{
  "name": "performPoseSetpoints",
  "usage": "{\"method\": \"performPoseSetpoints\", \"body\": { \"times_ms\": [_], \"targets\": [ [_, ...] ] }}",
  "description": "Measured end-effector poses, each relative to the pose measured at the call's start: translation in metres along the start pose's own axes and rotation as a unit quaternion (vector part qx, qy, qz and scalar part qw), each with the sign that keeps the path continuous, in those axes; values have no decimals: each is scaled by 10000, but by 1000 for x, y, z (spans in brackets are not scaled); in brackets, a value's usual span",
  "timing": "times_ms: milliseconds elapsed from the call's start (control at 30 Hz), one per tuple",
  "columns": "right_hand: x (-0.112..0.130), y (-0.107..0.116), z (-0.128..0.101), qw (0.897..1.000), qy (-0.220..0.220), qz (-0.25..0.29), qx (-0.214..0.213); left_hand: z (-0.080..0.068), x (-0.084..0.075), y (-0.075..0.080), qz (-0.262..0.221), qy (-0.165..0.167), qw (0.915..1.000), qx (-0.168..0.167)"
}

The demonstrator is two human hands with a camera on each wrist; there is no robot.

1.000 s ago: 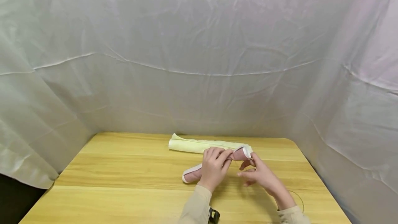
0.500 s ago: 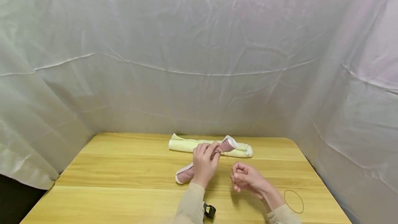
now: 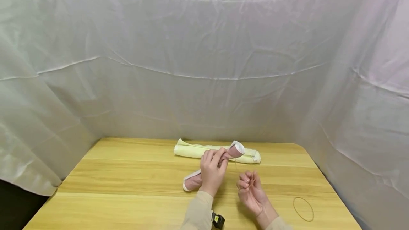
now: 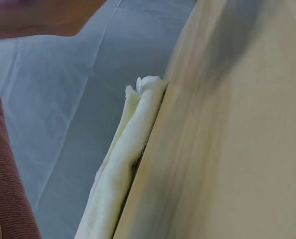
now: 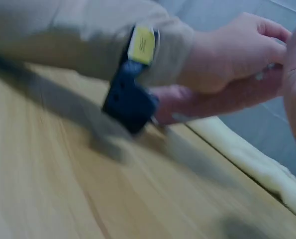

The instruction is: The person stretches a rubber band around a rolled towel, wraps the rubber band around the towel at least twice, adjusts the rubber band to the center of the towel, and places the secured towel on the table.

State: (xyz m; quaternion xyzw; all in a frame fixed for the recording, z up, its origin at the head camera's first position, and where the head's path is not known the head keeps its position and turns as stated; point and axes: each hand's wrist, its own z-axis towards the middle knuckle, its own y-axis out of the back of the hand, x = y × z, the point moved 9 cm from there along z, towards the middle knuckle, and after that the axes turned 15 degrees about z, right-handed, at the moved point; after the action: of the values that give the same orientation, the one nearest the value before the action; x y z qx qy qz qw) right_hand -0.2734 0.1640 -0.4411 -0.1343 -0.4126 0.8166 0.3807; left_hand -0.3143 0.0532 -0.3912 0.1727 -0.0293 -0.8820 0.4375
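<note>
Wooden table point(image 3: 127, 176): right hand point(image 3: 250, 191) now lower, off pink roll point(image 3: 234, 151).

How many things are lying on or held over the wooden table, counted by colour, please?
Pink: 1, the rolled pink towel, gripped by the left hand.
Pale yellow: 1, the rolled yellow towel, lying behind it.
Tan: 1, the rubber band, lying flat to the right of the right hand.
Total: 3
</note>
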Motion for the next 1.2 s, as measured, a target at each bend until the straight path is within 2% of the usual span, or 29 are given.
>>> {"method": "performPoseSetpoints", "body": {
  "times_ms": [100,300,400,500,600,700,767,833,967,1100,1200],
  "targets": [
    [5,-3,1,9974,461,553,10,-2,-4,1,7,-84,9999,-132],
    [15,-9,5,9897,1123,872,-189,-4,-11,4,33,-75,9992,-385],
    [19,-7,3,9823,1383,1171,-472,-5,-16,5,46,-141,9987,-495],
    [20,-2,0,9741,1549,1361,-931,-5,-20,6,14,-220,9981,-572],
    [20,0,0,9743,1513,1097,-1255,-4,-19,5,-156,-301,9980,-534],
    [25,-3,0,9757,1422,577,-1564,-1,-15,0,-454,-377,9979,-254],
    [30,-6,-2,9722,1398,283,-1857,1,-13,-2,-669,-450,9967,-16],
    [35,-7,-6,9632,1388,0,-2301,2,-13,-5,-830,-594,9945,250],
    [45,-9,-13,9363,1425,-643,-3144,3,-18,-10,-967,-1014,9874,741],
    [55,-9,-22,9050,1353,-1153,-3866,1,-28,-15,-796,-1462,9793,1152],
    [60,-8,-28,8873,1175,-1469,-4210,-2,-36,-19,-634,-1718,9729,1410]
  ]
}}
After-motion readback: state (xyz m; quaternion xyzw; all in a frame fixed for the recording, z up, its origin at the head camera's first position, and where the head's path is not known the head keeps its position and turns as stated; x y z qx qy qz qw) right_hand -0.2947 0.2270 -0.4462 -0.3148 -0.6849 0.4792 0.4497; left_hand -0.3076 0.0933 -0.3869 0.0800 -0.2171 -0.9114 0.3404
